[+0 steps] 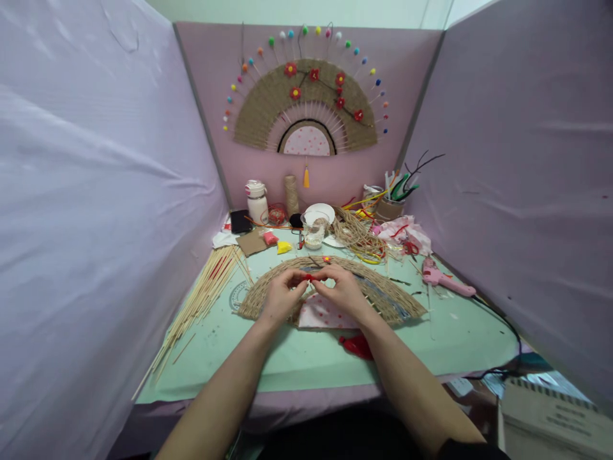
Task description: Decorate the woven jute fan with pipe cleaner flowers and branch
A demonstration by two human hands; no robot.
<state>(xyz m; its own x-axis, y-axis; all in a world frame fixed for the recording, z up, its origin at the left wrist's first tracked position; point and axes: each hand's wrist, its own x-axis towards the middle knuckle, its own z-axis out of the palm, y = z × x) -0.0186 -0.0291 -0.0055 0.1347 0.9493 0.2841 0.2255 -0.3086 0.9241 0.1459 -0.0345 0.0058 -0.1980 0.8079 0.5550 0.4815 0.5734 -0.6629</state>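
My left hand (282, 295) and my right hand (341, 289) meet over a half-round jute fan (397, 300) lying on the mint-green mat (306, 358). Both hands pinch a tiny red piece (309, 278) between their fingertips. Under my wrists lies the fan's pink dotted fabric centre (322, 314). A small red flower (326, 259) sits on the fan's far rim. A red scrap (357, 345) lies on the mat beside my right forearm.
Several bamboo skewers (204, 299) fan out at the left. A pink glue gun (443, 278) with its black cord lies at the right. Jute twine (357, 235), a glass cup (313, 231), a white bottle (257, 201) and a tool pot (389, 206) stand behind. A finished fan (306, 102) hangs on the back wall.
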